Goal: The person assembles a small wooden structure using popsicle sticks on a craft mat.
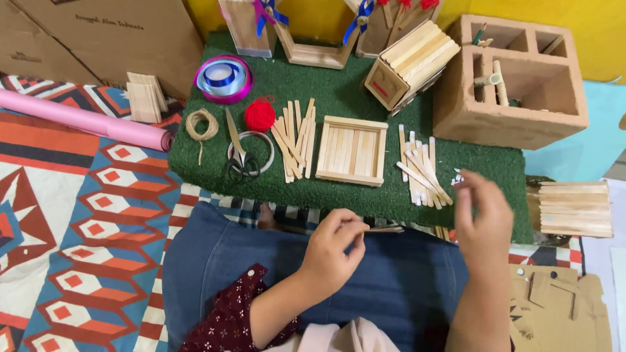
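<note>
Far left: large brown cardboard box (111, 36), flat-sided, dark print on its near face, standing behind the patterned mat. Near right corner: flattened brown cardboard piece (561, 313) with cut-out flaps, lying on the floor. No labels, signs or screens visible elsewhere in view.

1 head-worn camera, looking steeply down and forward, close above the lap, green turf-covered board (339, 91) ahead, patterned woven mat (72, 215) at left
</note>
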